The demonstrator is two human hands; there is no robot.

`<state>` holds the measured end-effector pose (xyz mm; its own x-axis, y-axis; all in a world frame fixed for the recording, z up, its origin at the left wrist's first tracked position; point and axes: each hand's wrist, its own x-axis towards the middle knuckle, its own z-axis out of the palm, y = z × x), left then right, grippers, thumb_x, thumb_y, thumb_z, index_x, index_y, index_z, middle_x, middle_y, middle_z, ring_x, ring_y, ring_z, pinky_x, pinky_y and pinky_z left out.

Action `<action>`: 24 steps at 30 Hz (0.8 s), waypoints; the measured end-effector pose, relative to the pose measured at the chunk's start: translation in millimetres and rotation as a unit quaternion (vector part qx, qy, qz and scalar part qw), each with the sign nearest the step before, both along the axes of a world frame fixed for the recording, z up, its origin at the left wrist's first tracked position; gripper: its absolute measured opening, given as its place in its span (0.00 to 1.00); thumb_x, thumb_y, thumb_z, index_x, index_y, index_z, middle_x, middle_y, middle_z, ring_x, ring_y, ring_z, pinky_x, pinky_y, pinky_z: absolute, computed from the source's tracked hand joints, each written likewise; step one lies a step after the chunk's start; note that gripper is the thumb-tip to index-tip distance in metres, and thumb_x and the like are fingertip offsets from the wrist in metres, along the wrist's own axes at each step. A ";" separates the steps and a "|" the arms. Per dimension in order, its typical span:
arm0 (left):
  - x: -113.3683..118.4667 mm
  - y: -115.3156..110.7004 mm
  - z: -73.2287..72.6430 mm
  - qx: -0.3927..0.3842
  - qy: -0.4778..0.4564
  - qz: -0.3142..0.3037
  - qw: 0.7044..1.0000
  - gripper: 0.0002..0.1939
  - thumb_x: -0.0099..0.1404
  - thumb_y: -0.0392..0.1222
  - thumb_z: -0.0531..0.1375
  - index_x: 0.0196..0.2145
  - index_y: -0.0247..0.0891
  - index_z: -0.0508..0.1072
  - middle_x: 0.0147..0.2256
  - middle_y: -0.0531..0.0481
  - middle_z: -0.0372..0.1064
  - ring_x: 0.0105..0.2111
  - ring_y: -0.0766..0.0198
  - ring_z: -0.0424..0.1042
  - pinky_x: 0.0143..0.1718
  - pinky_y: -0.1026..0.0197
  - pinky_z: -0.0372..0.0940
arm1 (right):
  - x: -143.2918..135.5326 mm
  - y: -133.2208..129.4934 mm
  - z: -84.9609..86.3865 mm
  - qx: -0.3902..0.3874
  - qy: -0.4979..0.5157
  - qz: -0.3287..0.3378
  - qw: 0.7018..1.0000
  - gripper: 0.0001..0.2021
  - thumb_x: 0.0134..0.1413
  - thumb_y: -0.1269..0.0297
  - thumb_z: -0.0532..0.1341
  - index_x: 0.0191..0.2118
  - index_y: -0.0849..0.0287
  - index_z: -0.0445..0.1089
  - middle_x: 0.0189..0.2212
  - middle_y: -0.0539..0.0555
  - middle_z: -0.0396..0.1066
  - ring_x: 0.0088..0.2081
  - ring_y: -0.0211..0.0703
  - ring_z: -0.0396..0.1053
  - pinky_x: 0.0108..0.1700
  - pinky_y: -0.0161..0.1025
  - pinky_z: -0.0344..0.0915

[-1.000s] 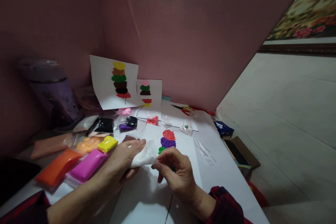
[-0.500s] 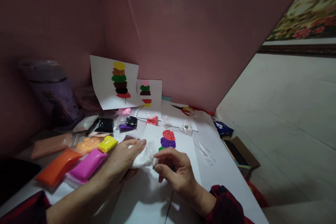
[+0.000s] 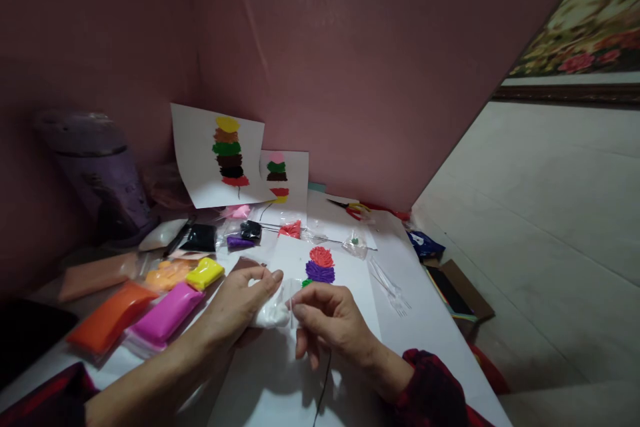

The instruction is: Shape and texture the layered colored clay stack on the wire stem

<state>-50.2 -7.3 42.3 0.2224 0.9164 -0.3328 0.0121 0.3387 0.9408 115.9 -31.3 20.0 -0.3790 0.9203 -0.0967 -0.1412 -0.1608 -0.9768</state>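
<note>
My left hand (image 3: 245, 293) is closed around a clear bag of white clay (image 3: 273, 313) above the white paper (image 3: 350, 307). At the bag's right edge, my right hand (image 3: 335, 320) pinches the clear plastic between thumb and index finger, its other fingers curled below. Just beyond the hands, the paper bears a red clay patch (image 3: 321, 257) and a purple clay patch (image 3: 320, 272), with a bit of green partly hidden by my right hand. A dark line runs down the paper under my right hand.
Bagged clay in several colours, including an orange pack (image 3: 111, 317) and a magenta pack (image 3: 167, 313), lies left. A purple bottle (image 3: 107, 180) stands behind. Two sheets with coloured stacks lean at the back. Scissors (image 3: 353, 208) and plastic forks (image 3: 390, 285) lie to the right.
My right thumb and index finger have come together on the bag's edge, and its lower fingers have dropped. The bag's clear plastic is now pulled up more between both hands.
</note>
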 end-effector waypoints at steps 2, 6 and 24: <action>-0.4 0.2 -1.7 -0.003 0.003 -0.001 1.000 0.21 0.49 0.59 0.64 0.20 0.39 0.62 0.12 0.60 0.54 0.11 0.74 0.46 0.12 0.69 0.39 | 1.1 -0.4 0.1 0.002 -0.013 0.010 1.000 0.16 0.48 0.55 0.67 0.37 0.64 0.70 0.15 0.46 0.70 0.11 0.30 0.62 0.12 0.26 0.58; -0.2 1.9 -8.6 0.002 0.003 -0.001 1.000 0.23 0.50 0.61 0.63 0.21 0.39 0.61 0.12 0.60 0.55 0.10 0.74 0.47 0.12 0.70 0.40 | 4.9 -1.7 0.0 0.123 -0.116 0.012 0.986 0.09 0.51 0.64 0.64 0.37 0.63 0.73 0.15 0.46 0.69 0.11 0.28 0.60 0.12 0.24 0.55; -0.3 -0.4 -15.3 0.012 0.009 -0.085 0.996 0.22 0.53 0.61 0.60 0.23 0.38 0.62 0.13 0.59 0.58 0.11 0.72 0.52 0.13 0.69 0.44 | -1.4 -5.4 -5.1 0.130 -0.126 0.001 0.983 0.10 0.56 0.59 0.59 0.33 0.61 0.67 0.13 0.46 0.66 0.08 0.30 0.58 0.08 0.24 0.50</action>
